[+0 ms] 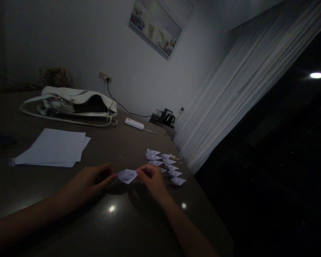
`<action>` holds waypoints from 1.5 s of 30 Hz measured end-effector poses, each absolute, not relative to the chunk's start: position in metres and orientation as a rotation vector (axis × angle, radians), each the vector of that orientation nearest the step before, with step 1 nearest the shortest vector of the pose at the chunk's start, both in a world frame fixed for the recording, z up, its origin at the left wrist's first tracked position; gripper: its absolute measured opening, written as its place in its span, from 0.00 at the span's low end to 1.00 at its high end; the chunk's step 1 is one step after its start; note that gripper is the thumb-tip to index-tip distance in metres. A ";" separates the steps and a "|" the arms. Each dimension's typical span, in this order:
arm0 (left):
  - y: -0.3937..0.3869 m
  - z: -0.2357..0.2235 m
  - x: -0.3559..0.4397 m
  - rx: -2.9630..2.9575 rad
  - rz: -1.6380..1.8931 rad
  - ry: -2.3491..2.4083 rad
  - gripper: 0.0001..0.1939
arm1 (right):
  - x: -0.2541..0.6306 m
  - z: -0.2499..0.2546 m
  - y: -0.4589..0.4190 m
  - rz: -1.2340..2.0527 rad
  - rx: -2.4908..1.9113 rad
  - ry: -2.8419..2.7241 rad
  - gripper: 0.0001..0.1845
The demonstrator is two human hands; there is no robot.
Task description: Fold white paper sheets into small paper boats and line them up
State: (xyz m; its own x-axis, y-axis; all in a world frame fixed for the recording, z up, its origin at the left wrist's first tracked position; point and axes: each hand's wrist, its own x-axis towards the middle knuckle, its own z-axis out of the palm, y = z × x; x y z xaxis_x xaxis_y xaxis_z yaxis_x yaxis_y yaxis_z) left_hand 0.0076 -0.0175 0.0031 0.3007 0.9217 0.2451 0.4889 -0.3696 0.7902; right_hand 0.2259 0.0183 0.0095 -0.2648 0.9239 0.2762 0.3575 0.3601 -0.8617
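Observation:
A small folded white paper piece (127, 175) is held just above the dark table (117, 221) between both hands. My left hand (89, 182) pinches its left corner with fingertips closed. My right hand (152, 178) pinches its right edge. Just beyond my right hand, several small folded paper shapes (166, 166) lie in a cluster near the table's right edge.
A stack of white paper sheets (55, 148) lies at the left. A white handbag (75, 105) sits at the back, a white power bank (134, 124) with a cable beside it. The table edge (192, 171) drops off at the right, by a white curtain (240, 85).

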 end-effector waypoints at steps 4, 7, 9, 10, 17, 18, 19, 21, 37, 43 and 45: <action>-0.017 0.003 0.006 1.994 0.921 1.289 0.19 | 0.225 0.011 0.017 0.937 -1.178 -1.843 0.09; -0.017 0.003 0.006 2.016 0.910 1.314 0.19 | 0.227 0.013 0.018 0.940 -1.218 -1.908 0.07; -0.018 0.003 0.006 2.026 0.905 1.322 0.19 | 0.230 0.014 0.019 0.932 -1.228 -1.956 0.06; -0.018 0.004 0.006 2.028 0.898 1.325 0.19 | 0.232 0.014 0.020 0.928 -1.223 -1.980 0.06; -0.019 0.008 0.007 2.057 0.819 1.352 0.21 | 0.242 0.017 0.022 0.834 -1.175 -2.173 0.07; -0.019 0.009 0.007 2.061 0.809 1.353 0.21 | 0.243 0.019 0.022 0.806 -1.179 -2.198 0.07; -0.020 0.009 0.007 2.063 0.799 1.354 0.21 | 0.244 0.022 0.022 0.765 -1.193 -2.210 0.07; -0.020 0.010 0.008 2.063 0.795 1.360 0.20 | 0.249 0.029 0.023 0.668 -1.213 -2.244 0.07; -0.021 0.011 0.008 2.076 0.725 1.396 0.19 | 0.337 0.070 0.048 0.402 -1.424 -2.442 0.10; -0.018 0.008 0.008 2.039 0.669 1.437 0.21 | 0.345 0.068 0.053 0.422 -1.465 -2.490 0.08; -0.017 0.006 0.006 2.041 0.664 1.444 0.21 | 0.346 0.067 0.054 0.413 -1.491 -2.481 0.08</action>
